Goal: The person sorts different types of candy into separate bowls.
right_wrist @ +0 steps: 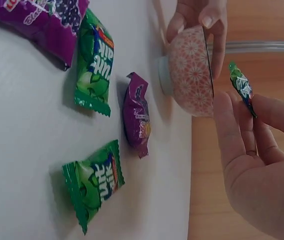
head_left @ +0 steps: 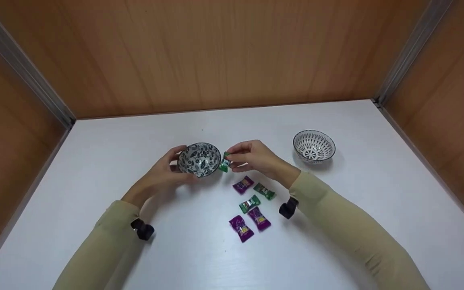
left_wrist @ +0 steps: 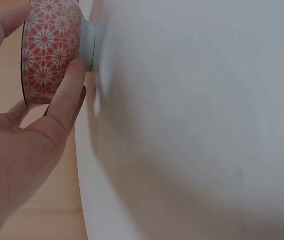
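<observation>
My left hand (head_left: 161,173) grips a small bowl (head_left: 199,160), fingers and thumb at opposite sides of its wall. Dark floral print lines the inside; the outside (left_wrist: 47,55) is red with white flowers above a pale foot. At the bowl's right rim, my right hand (head_left: 256,157) pinches a green wrapped candy (right_wrist: 241,86) between thumb and fingers. In the right wrist view the candy is held up beside the bowl's mouth. Nearest below that hand on the table lie a purple candy (head_left: 243,185) and a green candy (head_left: 264,191).
A second bowl (head_left: 314,146), white with a dark pattern, stands at the right. Closer to me lie another green candy (head_left: 249,204) and two purple candies (head_left: 241,228) on the white table (head_left: 175,257). Wooden panels (head_left: 232,52) enclose the back and sides.
</observation>
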The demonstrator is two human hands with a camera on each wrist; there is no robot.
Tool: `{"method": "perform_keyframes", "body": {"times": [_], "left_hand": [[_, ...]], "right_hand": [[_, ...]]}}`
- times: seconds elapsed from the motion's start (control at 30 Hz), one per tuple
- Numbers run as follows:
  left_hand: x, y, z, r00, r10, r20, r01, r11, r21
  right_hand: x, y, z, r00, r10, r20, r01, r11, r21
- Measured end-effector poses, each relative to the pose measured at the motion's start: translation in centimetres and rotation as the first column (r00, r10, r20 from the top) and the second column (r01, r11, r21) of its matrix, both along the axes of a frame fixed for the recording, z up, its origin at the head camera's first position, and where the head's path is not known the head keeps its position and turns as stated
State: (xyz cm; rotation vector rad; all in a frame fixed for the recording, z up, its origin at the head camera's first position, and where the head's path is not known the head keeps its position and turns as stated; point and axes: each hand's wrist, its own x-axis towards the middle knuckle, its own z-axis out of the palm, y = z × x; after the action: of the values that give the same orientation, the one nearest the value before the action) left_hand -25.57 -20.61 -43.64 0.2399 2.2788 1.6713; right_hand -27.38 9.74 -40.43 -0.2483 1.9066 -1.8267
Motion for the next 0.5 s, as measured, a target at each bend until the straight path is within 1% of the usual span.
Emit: {"method": "perform_keyframes", "body": {"times": [0.1, 0.23, 0.5], "left_hand": [[0.0, 0.2, 0.0, 1.0, 0.015, -0.003, -0.015, 1.0, -0.012], [0.0, 0.4, 0.0, 1.0, 0.026, -0.004, -0.026, 0.999, -0.032], [0.1, 0.6, 0.0, 0.999, 0.033, -0.013, -0.034, 0.996, -0.076]], "right_hand": [[-0.4, -0.8, -0.4, 0.999, -0.039, 0.017, 0.039, 0.999, -0.029], [-0.8, -1.9, -0.6, 0.997, -0.08, 0.02, 0.08, 0.996, -0.039], [-0.8, -3.6, -1.3, 0.993, -0.109, 0.052, 0.113, 0.991, -0.067]]}}
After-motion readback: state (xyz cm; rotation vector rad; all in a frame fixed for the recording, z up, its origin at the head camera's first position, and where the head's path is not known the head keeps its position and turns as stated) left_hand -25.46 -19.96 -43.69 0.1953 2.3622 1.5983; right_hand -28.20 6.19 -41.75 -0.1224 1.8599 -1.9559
